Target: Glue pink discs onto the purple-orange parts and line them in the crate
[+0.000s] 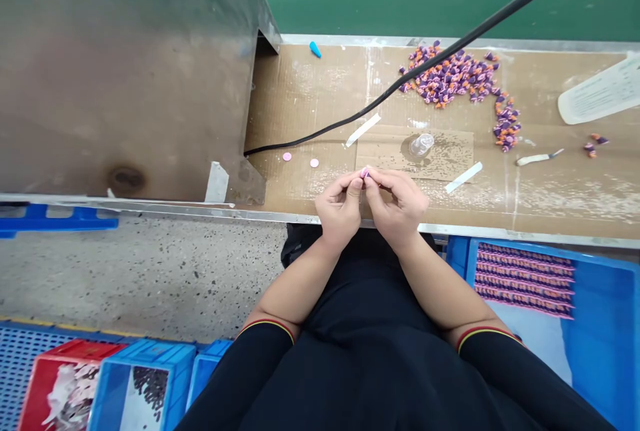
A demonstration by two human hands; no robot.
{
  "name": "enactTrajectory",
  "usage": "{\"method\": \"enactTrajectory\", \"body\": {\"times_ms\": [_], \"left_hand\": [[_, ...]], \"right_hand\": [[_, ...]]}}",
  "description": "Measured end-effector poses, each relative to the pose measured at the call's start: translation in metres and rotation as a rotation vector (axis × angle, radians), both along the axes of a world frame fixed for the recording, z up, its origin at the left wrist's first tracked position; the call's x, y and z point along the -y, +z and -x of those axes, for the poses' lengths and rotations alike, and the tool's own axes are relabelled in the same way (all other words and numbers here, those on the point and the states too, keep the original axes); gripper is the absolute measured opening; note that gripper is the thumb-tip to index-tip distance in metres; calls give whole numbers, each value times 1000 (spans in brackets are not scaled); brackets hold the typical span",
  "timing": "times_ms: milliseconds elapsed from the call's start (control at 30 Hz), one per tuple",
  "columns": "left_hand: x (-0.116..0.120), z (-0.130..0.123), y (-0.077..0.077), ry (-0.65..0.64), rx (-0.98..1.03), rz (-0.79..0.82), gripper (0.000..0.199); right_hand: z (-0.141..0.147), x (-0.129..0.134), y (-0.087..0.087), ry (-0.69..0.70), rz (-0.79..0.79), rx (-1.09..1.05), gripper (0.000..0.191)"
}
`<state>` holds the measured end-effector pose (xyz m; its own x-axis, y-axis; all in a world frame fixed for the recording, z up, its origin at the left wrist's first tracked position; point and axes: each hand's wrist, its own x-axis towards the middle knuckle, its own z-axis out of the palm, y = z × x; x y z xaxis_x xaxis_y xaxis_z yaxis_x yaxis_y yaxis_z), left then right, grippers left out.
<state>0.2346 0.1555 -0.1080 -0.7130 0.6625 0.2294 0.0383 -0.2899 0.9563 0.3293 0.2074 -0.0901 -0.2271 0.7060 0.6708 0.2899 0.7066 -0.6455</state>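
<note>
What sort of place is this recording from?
Probably a factory handwork line for small parts. A cardboard-covered workbench holds a heap of small purple-and-orange parts, a blue plastic crate holds neat rows of similar pieces, and the left hand and right hand pinch a tiny pink piece.

Printed card (600,90), text too small to read
</note>
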Motion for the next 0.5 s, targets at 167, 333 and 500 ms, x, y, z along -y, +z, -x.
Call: {"method": "enactTrajectory", "body": {"times_ms": [167, 333, 500], "left_hand": [[1, 3, -2, -15, 36, 5, 29], [3, 5, -5, -86, 87, -11, 28], [2, 6, -8, -178, 133, -12, 33]], "right_hand": [[5, 3, -3, -14, 51, 1, 11], [-2, 2, 4, 36, 64, -26, 12], [-45, -21, 19, 105, 229, 107, 13]]}}
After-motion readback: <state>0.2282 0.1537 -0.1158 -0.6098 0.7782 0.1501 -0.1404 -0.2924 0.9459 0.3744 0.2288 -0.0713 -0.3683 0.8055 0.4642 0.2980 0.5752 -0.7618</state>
